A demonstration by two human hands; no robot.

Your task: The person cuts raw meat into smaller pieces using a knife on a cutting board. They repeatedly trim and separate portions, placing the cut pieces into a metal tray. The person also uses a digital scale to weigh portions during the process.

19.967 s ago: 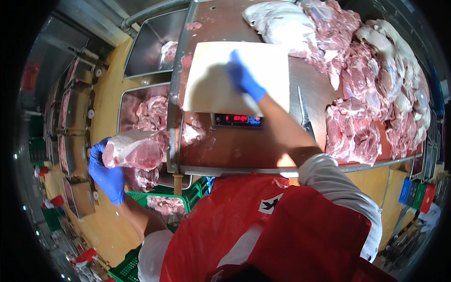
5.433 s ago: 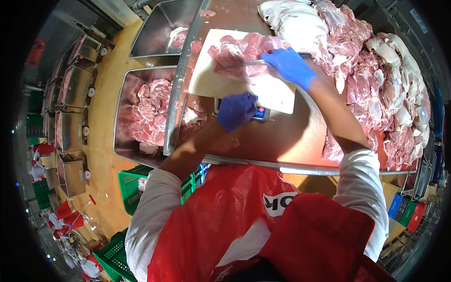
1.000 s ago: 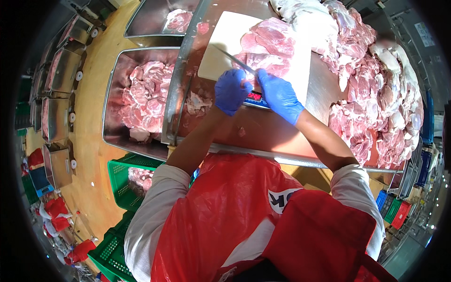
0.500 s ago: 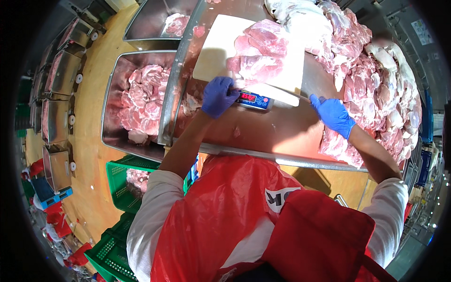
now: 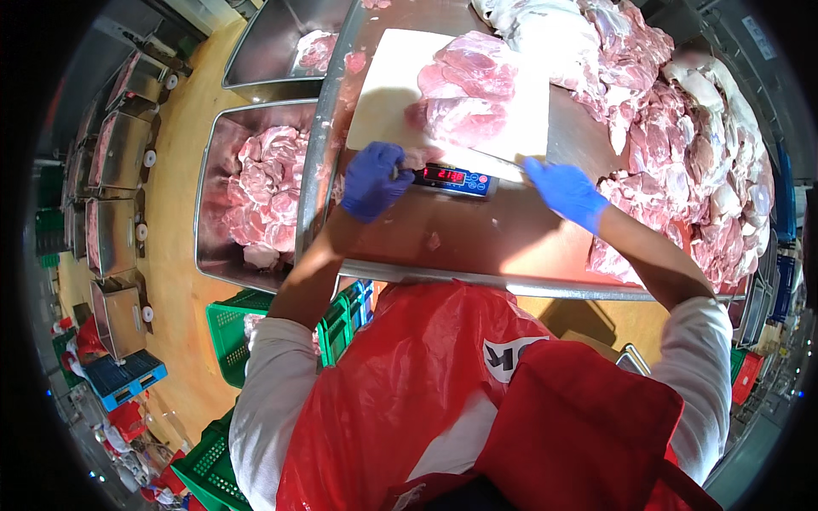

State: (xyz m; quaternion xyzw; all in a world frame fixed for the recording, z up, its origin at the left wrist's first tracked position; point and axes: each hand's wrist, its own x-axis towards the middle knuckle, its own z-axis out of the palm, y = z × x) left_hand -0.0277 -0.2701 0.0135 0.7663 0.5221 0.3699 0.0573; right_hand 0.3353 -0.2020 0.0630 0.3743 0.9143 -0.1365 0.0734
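My left hand in a blue glove is closed at the lower left of the white cutting board; what its fingers hold, beside a small pink scrap, is hard to make out. Gripped in my gloved right hand is a knife, its blade pointing left along the board's near edge. Pink cuts of meat lie on the board. Just under that edge, between my hands, a digital scale shows its lit red display.
A large pile of meat covers the steel table's right side. Left are a steel bin of meat and another tub. Green crates stand below, near wheeled bins and a blue pallet.
Since a second ago both hands have separated: my left moved left, my right rightward with the knife, which left the meat for the board's near edge. Lately my right hand drifted slightly back leftward.
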